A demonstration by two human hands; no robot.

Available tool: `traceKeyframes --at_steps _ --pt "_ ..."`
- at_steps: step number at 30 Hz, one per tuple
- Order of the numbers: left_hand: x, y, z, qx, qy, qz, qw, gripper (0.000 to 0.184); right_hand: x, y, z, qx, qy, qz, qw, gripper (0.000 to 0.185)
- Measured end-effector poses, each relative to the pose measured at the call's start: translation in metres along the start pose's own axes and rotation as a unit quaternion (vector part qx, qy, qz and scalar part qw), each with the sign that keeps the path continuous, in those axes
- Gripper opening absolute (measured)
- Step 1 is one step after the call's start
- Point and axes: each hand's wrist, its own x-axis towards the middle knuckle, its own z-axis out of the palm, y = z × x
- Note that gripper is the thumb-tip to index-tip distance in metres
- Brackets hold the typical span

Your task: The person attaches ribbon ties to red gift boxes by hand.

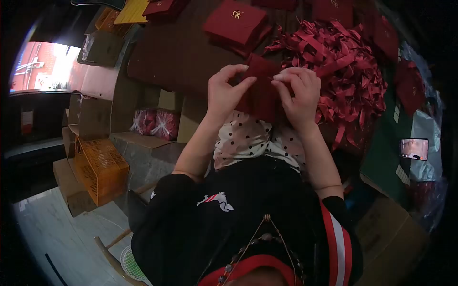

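dark red fabric piece (262,97) is up between the two hands, just above the lap and in front of the table's near edge. the left hand (226,90) has its thumb and forefinger pinched on the left side of it. the right hand (300,90) is at the opposite side, its thumb and forefinger tips brought close together against the piece; whether they grasp its edge or something finer, i cannot tell.

just beyond the grip, on the brown table (167,57), lies a stack of dark red items (236,26), the top one bearing gold lettering. directly right of the right hand is a big loose heap of red ribbons (341,62), a few strands hanging over the near edge. well to the right of the grip, past a green panel (389,148), a phone (413,148) with its screen lit rests by clear plastic. below the hands are dotted trousers (245,138), and nearer still a black shirt (260,200). left of the left forearm, lower than the table, sit wrapped red bundles (164,125), and farther out an orange crate (107,169).
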Motion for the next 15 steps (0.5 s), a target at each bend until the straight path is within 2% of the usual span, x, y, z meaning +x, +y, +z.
traceKeyframes --at_steps 4,6,13,15 --pt "-0.001 -0.001 0.002 -0.038 -0.02 -0.036 0.998 0.026 0.002 -0.006 0.012 0.046 -0.046 0.007 0.998 0.013" --pt "-0.002 -0.002 0.002 -0.082 -0.025 -0.064 0.994 0.024 0.0 -0.005 0.018 0.051 -0.075 0.043 0.995 0.013" --pt "-0.006 -0.008 0.003 -0.074 -0.015 -0.053 0.996 0.023 -0.001 -0.007 0.03 0.044 -0.076 0.036 0.995 0.011" --pt "-0.011 -0.003 0.005 -0.024 0.01 -0.025 0.999 0.024 -0.002 -0.009 0.03 0.035 -0.079 0.03 0.996 0.011"
